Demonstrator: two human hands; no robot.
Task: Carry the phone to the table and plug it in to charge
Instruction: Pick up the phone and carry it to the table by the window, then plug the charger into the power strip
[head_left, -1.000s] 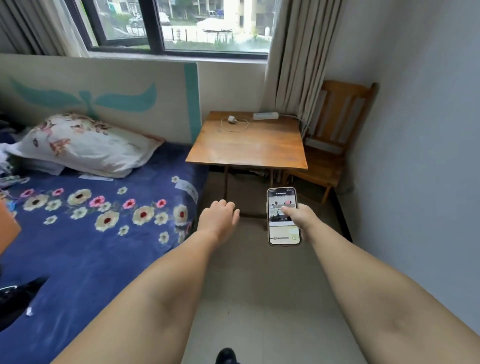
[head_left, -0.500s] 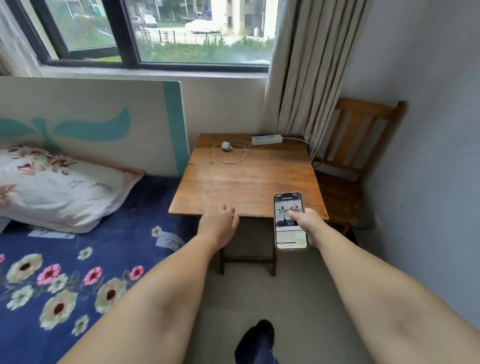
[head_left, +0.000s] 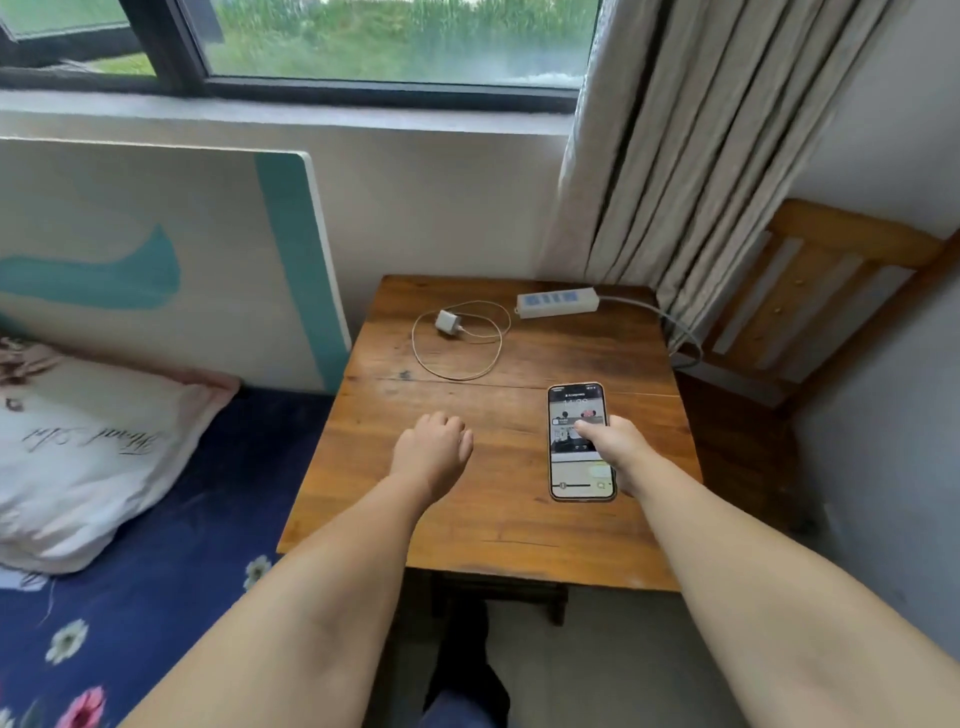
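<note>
The right hand (head_left: 615, 449) grips the lit phone (head_left: 570, 467), fingers hidden beneath and thumb on the screen, over the wooden bench (head_left: 493, 530) at its 3 o'clock side. The left hand (head_left: 434, 441) hangs loosely curled, empty. The charger (head_left: 448, 322) and power strip (head_left: 557, 302) lie toward 12 o'clock.

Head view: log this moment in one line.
right hand: holds phone over table | left hand: empty | charger: on table, apart from strip | phone: not plugged in
</note>
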